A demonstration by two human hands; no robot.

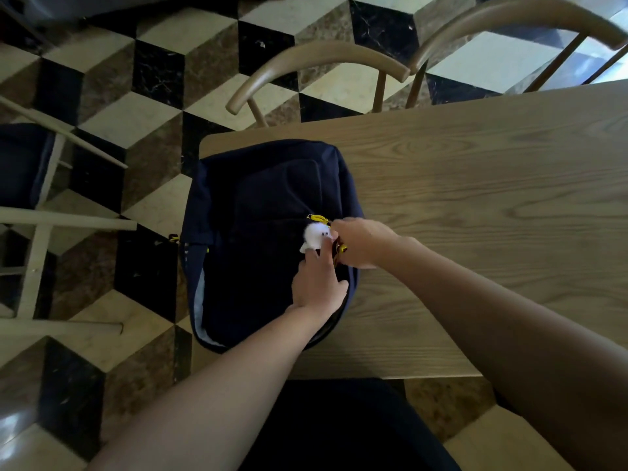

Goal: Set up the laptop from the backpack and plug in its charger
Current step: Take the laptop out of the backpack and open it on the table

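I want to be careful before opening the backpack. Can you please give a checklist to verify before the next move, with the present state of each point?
1. Backpack lies on the table: ok, though its left side overhangs the edge.
2. Left hand rests on the bag: ok.
3. Right hand pinches the yellow zipper pull: cannot tell, fingers hide it.
4. White plush charm away from the zipper: not ok.
5. Bare table to the right for the laptop: ok.

Bare tabletop [475,198] right of backpack [265,198]
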